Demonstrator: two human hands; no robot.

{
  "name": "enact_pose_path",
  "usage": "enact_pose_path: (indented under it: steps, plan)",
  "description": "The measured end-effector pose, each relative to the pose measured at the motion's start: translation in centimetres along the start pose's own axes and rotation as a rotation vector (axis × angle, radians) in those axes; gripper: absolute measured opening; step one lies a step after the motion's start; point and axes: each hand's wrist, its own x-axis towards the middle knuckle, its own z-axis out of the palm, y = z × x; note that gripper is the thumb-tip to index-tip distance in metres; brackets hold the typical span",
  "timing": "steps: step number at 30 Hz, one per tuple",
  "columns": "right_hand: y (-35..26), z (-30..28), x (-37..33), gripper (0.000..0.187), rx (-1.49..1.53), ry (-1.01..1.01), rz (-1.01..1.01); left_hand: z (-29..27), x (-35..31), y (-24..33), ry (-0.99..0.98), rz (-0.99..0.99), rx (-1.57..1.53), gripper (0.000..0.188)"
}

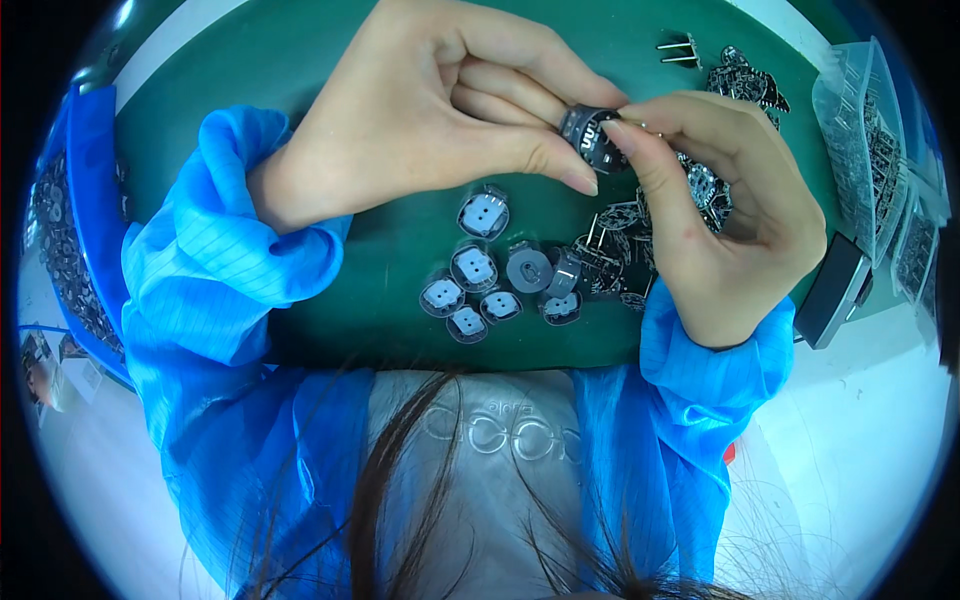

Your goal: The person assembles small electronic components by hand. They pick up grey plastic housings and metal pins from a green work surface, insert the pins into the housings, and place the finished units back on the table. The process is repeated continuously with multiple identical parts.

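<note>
Above the green mat, both hands meet on a small round black plastic housing point(590, 138) with pale marks on its face. My left hand point(430, 120) pinches its left side between thumb and fingers. My right hand point(735, 190) closes on its right side, thumb and forefinger pressed to it. Small metal points show by the right fingertips; the part they belong to is mostly hidden. Below the hands lie several dark round housings with pale inner faces point(473, 267), and one grey plain-faced round piece point(529, 268) among them. Small circuit boards point(620, 240) are heaped partly under my right hand.
At the far right of the green mat point(390, 330) lie more boards point(745, 80) and a two-pronged piece point(680, 50). A blue bin point(95, 200) of small dark parts stands left. Clear plastic boxes point(835, 90) with boards stand right, near a black rectangular object point(833, 290).
</note>
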Motion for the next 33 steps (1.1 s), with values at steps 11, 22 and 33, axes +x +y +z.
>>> enact_pose_path:
  steps: [11,22,33]
  plan:
    - [0.1,0.7,-0.1,0.02,-0.219,0.072,-0.152,0.3,-0.1,0.0,0.02,-0.007,-0.035,0.032]
    - [-0.2,2.0,-0.7,0.018,-0.237,0.21,-0.089,0.7,0.0,-0.8,0.055,0.006,-0.124,0.034]
    - [-0.2,2.4,-0.6,0.035,0.199,-0.032,0.173,0.0,0.1,0.1,0.046,-0.101,-0.063,0.029]
